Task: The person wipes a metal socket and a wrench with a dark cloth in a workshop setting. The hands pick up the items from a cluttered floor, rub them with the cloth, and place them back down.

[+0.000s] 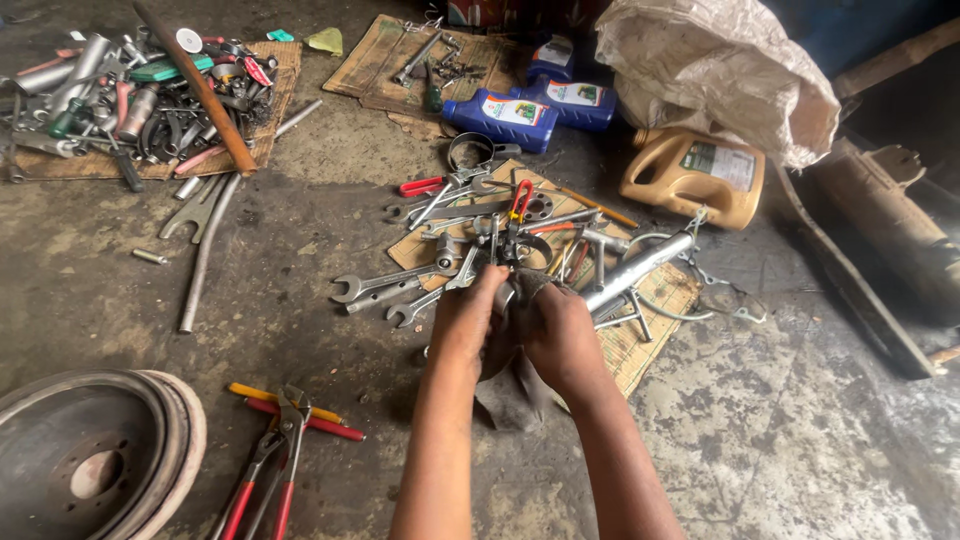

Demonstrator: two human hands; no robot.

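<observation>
Rag (512, 385), dark and greasy, hangs bunched between both hands, so that a small metal part at the fingertips can be gripped through the cloth; the part itself is mostly hidden, possibly a spanner end. Left hand (465, 325) curls its fingers shut over the top of the cloth. Right hand (560, 335) closes round the other side, touching the left. Well to the left of the fingers lies a brake drum (95, 455), and nearer, pliers (275, 450) with red handles. Just beyond the fingertips spanners (385, 290) crowd a cardboard sheet (640, 345), hemming in the hands. To the right of the fingers lies a steel tube (635, 268), and further on a tan jug (695, 175).
</observation>
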